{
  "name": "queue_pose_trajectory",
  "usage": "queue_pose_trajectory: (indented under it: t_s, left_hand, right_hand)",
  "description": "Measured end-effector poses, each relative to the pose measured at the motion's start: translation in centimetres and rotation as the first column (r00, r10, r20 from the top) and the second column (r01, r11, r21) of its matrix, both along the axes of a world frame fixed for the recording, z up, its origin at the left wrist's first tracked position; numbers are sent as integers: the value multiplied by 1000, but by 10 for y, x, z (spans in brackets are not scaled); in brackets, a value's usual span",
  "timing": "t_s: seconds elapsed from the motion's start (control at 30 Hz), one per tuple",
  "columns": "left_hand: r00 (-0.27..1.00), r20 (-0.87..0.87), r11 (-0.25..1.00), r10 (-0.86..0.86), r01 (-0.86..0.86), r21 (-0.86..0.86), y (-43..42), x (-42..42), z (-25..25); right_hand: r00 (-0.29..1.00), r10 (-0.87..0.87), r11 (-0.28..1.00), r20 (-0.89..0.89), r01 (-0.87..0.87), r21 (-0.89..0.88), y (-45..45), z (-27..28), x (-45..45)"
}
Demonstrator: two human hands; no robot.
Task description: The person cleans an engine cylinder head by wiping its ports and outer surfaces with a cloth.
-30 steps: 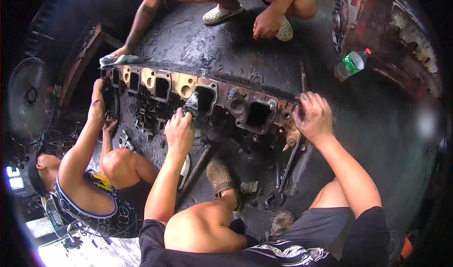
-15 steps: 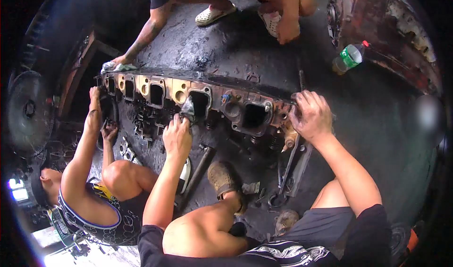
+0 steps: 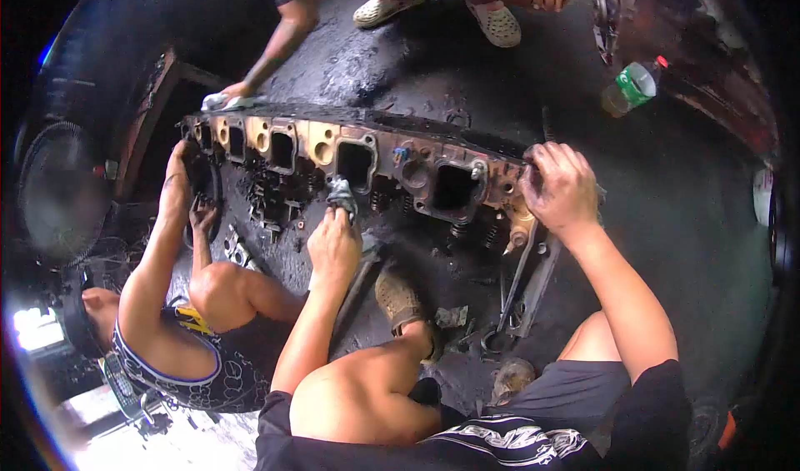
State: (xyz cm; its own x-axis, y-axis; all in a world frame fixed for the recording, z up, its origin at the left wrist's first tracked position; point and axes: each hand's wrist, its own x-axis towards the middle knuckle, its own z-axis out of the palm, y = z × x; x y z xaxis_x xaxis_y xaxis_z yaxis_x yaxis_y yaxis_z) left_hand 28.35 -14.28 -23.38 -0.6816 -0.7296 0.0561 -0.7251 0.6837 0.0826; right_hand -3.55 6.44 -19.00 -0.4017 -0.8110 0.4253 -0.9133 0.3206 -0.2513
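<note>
From the head view, I can see the long engine casting (image 3: 392, 159) lying across the middle of the dark floor (image 3: 683, 188), its row of squarish openings facing the seated person. The left hand (image 3: 335, 246) reaches up from below with the forearm slanting slightly right, back of the hand showing, knuckles bent. Its fingers are drawn narrow around a crumpled grey rag (image 3: 342, 198), which sits by the lower edge of a middle opening.

The right hand (image 3: 562, 186) is at the casting's right end, the forearm leaning up and leftward to it, wrist bent so the hand arches over the corner. The fingers are curled and dark with grime; whether they pinch the metal or just rest there, I can't tell.

Springs (image 3: 458, 230) show just under the casting's near side. At its far left end, a person across from the seated one presses a hand (image 3: 237, 91) on a pale cloth (image 3: 215, 102), while a person at the left has a raised hand (image 3: 180, 150) near that same end. A green-labelled bottle (image 3: 637, 85) is well apart, at upper right
</note>
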Motion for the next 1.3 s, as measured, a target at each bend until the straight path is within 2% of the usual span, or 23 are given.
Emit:
queue_pose_trajectory:
  t_s: [0.17,0.23,0.27,0.37,0.4,0.5,0.53,0.63,0.77,0.87,1.03,1.1,1.17,1.3]
  left_hand:
    - [981,-188,998,-40,49,41,16,-11,-7]
    - [975,-221,995,-3,26,101,33,-28,8]
    - [981,-180,989,71,-46,140,34,-28,2]
    - [918,-370,957,143,-33,289,33,-23,-12]
    - [889,-442,970,123,-12,244,35,-20,-17]
    - [943,-333,997,22,2,71,21,3,-20]
    - [969,-247,999,2,6,33,14,9,-23]
    - [979,-192,995,-69,54,-84,3,16,-30]
    - [983,-180,982,-41,6,-190,-15,25,-38]
    - [986,-156,971,-60,21,-238,-21,25,-36]
    - [980,-98,949,-173,139,-283,-47,9,-14]
    - [985,-51,960,-164,147,-237,-52,-1,-1]
    - [977,-72,944,-202,174,-280,-61,-9,3]
    - [985,-42,947,-170,151,-282,-61,-11,4]
  right_hand:
    - [1000,-9,1000,-25,10,24,-1,2,3]
    - [999,-1,1000,-44,2,28,-2,2,4]
    - [1000,-9,997,2,9,77,-3,7,5]
    - [999,-1,1000,-54,2,26,-2,-3,4]
    - [991,7,999,-136,-12,-35,-4,-3,4]
    - [1000,24,998,14,-25,49,-2,3,2]
    - [1000,23,999,7,-23,35,-1,0,1]
    - [1000,25,998,13,-26,53,-1,2,2]
    - [999,38,999,-18,-38,18,0,-2,0]
    - [999,42,999,-33,-41,25,0,-3,0]
    - [999,35,998,-6,-34,56,-1,2,4]
    - [999,42,998,-11,-41,46,-1,0,3]
    - [999,42,998,-23,-41,38,-2,-1,2]
    - [999,37,997,-15,-36,70,-4,1,2]
